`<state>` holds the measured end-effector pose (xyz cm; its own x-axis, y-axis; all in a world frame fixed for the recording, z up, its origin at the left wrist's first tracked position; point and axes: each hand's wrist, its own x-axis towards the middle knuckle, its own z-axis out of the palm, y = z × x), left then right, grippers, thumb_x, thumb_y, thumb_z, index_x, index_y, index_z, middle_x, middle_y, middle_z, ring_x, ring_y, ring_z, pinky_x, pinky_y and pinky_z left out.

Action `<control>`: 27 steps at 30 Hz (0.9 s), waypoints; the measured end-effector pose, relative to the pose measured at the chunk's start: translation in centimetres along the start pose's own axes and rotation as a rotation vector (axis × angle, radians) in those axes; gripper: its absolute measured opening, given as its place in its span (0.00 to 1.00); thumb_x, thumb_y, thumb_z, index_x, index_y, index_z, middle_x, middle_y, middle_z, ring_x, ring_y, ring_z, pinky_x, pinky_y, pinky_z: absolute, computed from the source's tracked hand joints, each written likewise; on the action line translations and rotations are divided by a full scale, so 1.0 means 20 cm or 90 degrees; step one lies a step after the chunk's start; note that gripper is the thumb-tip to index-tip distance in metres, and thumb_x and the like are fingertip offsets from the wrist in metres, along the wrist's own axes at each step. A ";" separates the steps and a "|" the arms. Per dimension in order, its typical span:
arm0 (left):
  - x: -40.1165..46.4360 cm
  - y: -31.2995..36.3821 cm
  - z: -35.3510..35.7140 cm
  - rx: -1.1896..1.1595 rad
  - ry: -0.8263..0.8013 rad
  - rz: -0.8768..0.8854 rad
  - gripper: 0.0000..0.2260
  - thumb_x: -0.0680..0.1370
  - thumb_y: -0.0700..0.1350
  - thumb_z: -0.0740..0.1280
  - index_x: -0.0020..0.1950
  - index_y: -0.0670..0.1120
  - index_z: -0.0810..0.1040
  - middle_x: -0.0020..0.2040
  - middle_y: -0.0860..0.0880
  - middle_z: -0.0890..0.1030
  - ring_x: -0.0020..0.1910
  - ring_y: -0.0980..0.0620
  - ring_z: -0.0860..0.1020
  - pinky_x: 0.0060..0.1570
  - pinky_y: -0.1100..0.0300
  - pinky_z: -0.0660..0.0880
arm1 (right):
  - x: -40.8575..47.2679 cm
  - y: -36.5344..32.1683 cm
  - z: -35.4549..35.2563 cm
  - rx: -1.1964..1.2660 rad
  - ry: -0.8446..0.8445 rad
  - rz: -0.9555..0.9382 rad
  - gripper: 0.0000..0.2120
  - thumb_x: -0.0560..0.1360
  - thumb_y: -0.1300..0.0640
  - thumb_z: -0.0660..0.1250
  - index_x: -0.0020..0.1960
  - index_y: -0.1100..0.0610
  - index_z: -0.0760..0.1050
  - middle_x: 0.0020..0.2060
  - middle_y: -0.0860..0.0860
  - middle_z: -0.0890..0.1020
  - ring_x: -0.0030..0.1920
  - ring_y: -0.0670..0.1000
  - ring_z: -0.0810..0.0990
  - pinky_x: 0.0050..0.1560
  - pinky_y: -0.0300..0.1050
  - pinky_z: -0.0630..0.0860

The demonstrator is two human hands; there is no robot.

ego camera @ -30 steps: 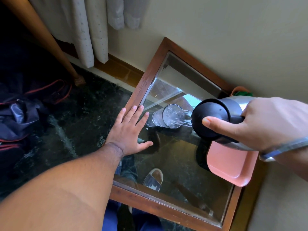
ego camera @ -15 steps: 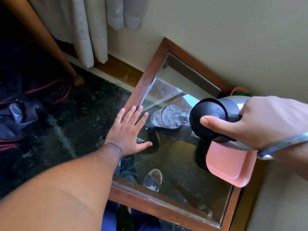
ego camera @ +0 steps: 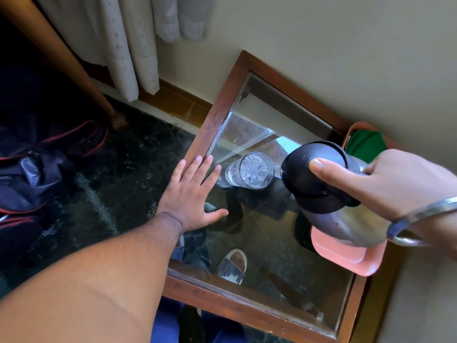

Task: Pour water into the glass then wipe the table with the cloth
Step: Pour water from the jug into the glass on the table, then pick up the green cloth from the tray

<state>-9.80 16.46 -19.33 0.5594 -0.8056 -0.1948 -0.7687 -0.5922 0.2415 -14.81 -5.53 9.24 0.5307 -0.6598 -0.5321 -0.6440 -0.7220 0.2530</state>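
A clear glass with water in it stands on the glass-topped table with a wooden frame. My right hand holds a steel jug by its handle, thumb on the black lid, just right of the glass. The jug is tilted less steeply, and no stream shows. My left hand lies flat, fingers spread, on the table's left edge beside the glass. A green cloth lies in an orange holder at the far right corner, partly hidden by the jug.
A pink tray sits on the table's right side under the jug. The wall runs along the table's right and far sides. White curtains hang at the back left. A dark bag lies on the dark floor at left.
The stream of water from the jug into the glass has stopped, and the jug has tipped back a little. My left hand has stayed flat on the table.
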 end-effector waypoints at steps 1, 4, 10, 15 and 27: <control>0.00 0.00 0.00 0.001 -0.006 -0.002 0.47 0.72 0.78 0.49 0.82 0.48 0.51 0.83 0.42 0.54 0.81 0.41 0.54 0.78 0.38 0.51 | 0.00 0.02 0.01 0.047 -0.011 0.018 0.48 0.52 0.13 0.46 0.20 0.60 0.70 0.13 0.53 0.71 0.24 0.58 0.76 0.29 0.48 0.71; 0.00 0.00 0.00 0.005 -0.020 -0.007 0.47 0.72 0.78 0.49 0.82 0.48 0.50 0.83 0.42 0.53 0.81 0.41 0.53 0.78 0.38 0.49 | -0.04 0.07 0.05 0.194 -0.031 0.066 0.45 0.56 0.16 0.53 0.18 0.61 0.69 0.14 0.53 0.70 0.22 0.57 0.71 0.29 0.47 0.67; 0.02 0.04 -0.07 -0.081 -0.026 -0.055 0.50 0.69 0.79 0.58 0.81 0.48 0.56 0.82 0.45 0.57 0.81 0.44 0.54 0.79 0.40 0.47 | -0.12 0.12 0.23 0.472 -0.106 0.181 0.44 0.58 0.18 0.56 0.20 0.61 0.75 0.13 0.51 0.65 0.14 0.50 0.63 0.38 0.66 0.80; 0.11 0.13 -0.27 -0.406 0.053 -0.136 0.51 0.66 0.66 0.77 0.80 0.50 0.57 0.76 0.50 0.71 0.75 0.51 0.68 0.74 0.54 0.63 | -0.15 0.13 0.43 0.695 -0.039 0.258 0.44 0.51 0.15 0.56 0.26 0.59 0.69 0.19 0.55 0.65 0.21 0.55 0.71 0.28 0.58 0.74; 0.38 0.22 -0.43 -0.531 0.107 -0.047 0.33 0.64 0.52 0.84 0.65 0.53 0.73 0.58 0.55 0.79 0.58 0.59 0.78 0.56 0.69 0.75 | 0.10 0.12 0.59 0.994 0.229 0.336 0.43 0.48 0.14 0.56 0.17 0.57 0.64 0.17 0.55 0.63 0.25 0.53 0.65 0.28 0.59 0.69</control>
<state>-6.21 7.63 -11.55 0.6878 -0.7175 -0.1102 -0.2856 -0.4071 0.8676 -21.86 -6.12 -0.64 0.0423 -0.9142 -0.4030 -0.5538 0.3143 -0.7711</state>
